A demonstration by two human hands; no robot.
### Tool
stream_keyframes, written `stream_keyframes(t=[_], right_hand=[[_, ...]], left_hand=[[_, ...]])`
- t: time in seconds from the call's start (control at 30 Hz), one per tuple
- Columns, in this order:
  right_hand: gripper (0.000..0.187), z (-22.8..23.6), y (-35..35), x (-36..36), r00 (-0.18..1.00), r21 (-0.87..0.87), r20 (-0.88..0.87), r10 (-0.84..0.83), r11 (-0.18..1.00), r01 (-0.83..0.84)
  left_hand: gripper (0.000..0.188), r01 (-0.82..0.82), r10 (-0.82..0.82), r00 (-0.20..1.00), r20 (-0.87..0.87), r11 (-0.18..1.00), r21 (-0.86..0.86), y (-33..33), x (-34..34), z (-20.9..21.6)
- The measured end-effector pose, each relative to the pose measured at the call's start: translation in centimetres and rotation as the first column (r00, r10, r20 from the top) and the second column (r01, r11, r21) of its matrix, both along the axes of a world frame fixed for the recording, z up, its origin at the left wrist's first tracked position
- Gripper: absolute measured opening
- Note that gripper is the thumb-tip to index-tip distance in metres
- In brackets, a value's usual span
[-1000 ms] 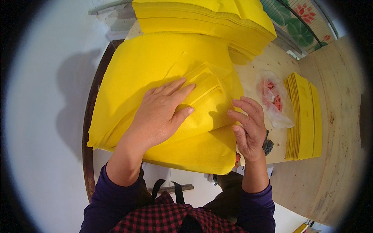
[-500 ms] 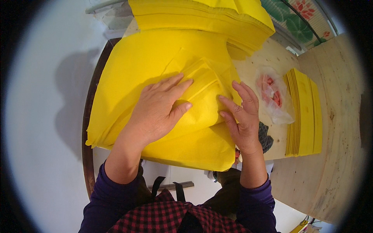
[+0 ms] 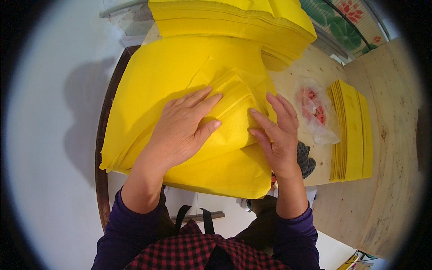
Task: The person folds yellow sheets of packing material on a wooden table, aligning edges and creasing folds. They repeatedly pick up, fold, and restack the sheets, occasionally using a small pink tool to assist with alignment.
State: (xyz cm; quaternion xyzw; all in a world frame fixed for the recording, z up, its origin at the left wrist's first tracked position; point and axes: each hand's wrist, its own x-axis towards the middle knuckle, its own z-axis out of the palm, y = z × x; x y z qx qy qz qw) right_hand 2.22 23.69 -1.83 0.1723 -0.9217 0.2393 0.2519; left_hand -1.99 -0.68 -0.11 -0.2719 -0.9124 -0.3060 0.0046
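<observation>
Broad, thin yellow sheets (image 3: 202, 51), paper-like, lie spread before me. On top of them is a folded yellow piece (image 3: 230, 118) with several layered creases. My left hand (image 3: 180, 128) lies flat across the left side of this fold, its fingers stretched out and the thumb apart. At the fold's right edge is my right hand (image 3: 280, 137), fingers spread, with the thumb and forefinger tips at the yellow surface. Neither hand grips anything. The undersides of the folds cannot be seen.
A tall stack of yellow sheets (image 3: 234, 24) stands at the back. To the right are a clear plastic bag (image 3: 330, 128) with red things inside, a dark grey crumpled cloth (image 3: 306, 162) and a pile of folded yellow sheets (image 3: 355, 135). A wooden board (image 3: 387, 135) rises beyond.
My right hand has shifted slightly left, over the fold's edge. The left hand stays in the same place.
</observation>
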Motion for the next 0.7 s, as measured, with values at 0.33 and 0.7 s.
stream_keyframes(t=[0.33,0.7], right_hand=[[0.038,-0.3,0.0,-0.23,0.997,0.005,-0.064,0.048,0.999,-0.048],[0.036,-0.23,0.01,-0.29,0.992,-0.038,-0.077,0.101,0.994,-0.104]], left_hand=[[0.052,0.004,-0.004,1.0,0.018,1.0,-0.011,-0.09,-0.08,0.01],[0.053,0.01,-0.009,0.999,0.035,1.0,-0.02,-0.1,-0.08,0.1]])
